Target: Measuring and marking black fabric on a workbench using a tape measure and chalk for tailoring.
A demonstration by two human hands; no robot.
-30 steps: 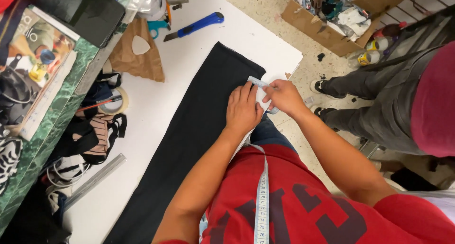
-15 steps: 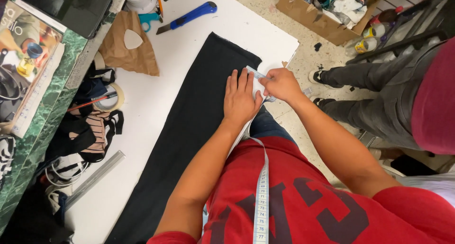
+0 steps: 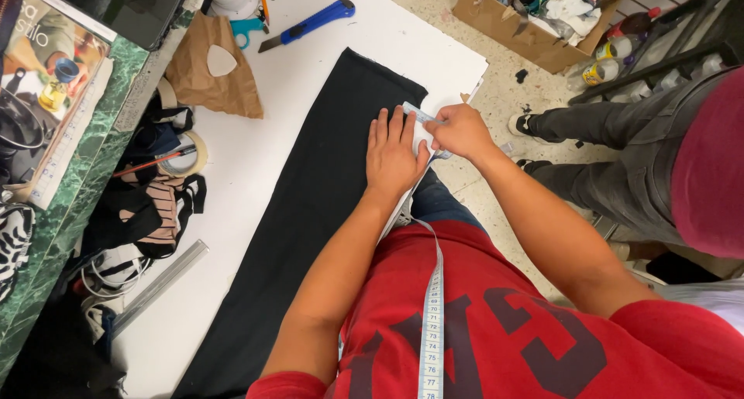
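Keep your left hand (image 3: 394, 153) spread flat, pinning the black cloth (image 3: 310, 205) near the worktop's (image 3: 256, 143) right edge; your right hand (image 3: 459, 131) pinches a clear ruler (image 3: 422, 124). Hold it square; don't let the cloth creep.

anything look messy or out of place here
The worktop itself looks orderly: the black fabric lies flat and straight under the left hand. The odd spots are small dark scraps on the floor and a tangle of clothes and cords heaped at the board's left edge.
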